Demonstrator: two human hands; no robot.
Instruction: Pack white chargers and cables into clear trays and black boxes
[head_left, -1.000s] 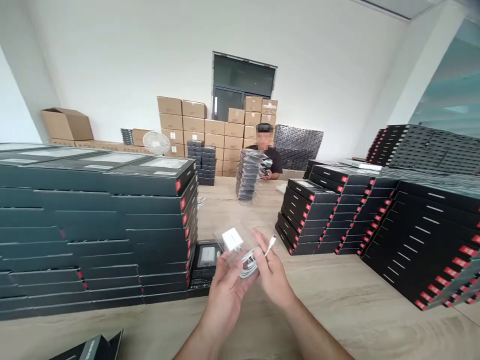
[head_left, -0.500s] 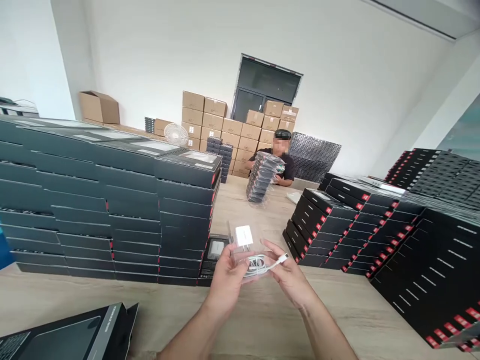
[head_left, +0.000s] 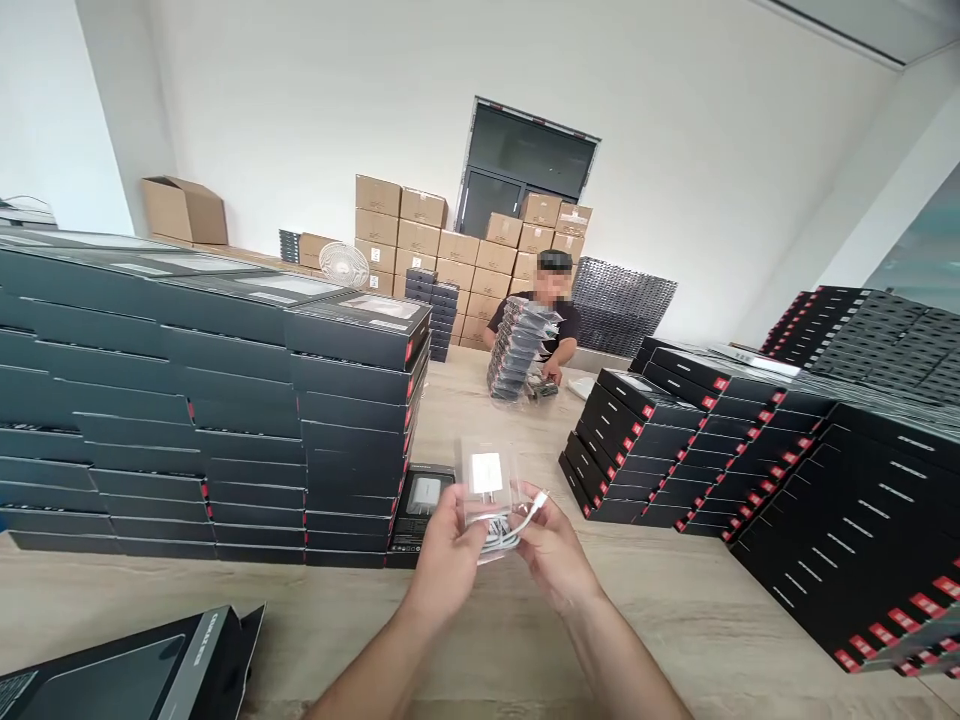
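My left hand (head_left: 448,556) grips a clear plastic tray (head_left: 489,490) that carries a white charger plug (head_left: 485,472). A coiled white cable (head_left: 504,531) lies in the tray's lower part. My right hand (head_left: 556,550) pinches the cable's free end near its connector (head_left: 539,498). Both hands are raised just above the wooden table (head_left: 675,610). Right behind them a single dark box (head_left: 421,500) lies flat on the table, against a tall stack of dark boxes (head_left: 225,400).
Stacks of black boxes with red tabs (head_left: 750,450) fill the right. An open dark box (head_left: 135,675) lies at the lower left. Across the table a person (head_left: 541,315) handles a pile of clear trays (head_left: 519,345). Cardboard cartons (head_left: 450,250) and a fan (head_left: 343,265) stand behind.
The cable's connector end has come in from the right toward the tray as my right hand closed in. The person opposite lowered a hand to the table. The view has swung right.
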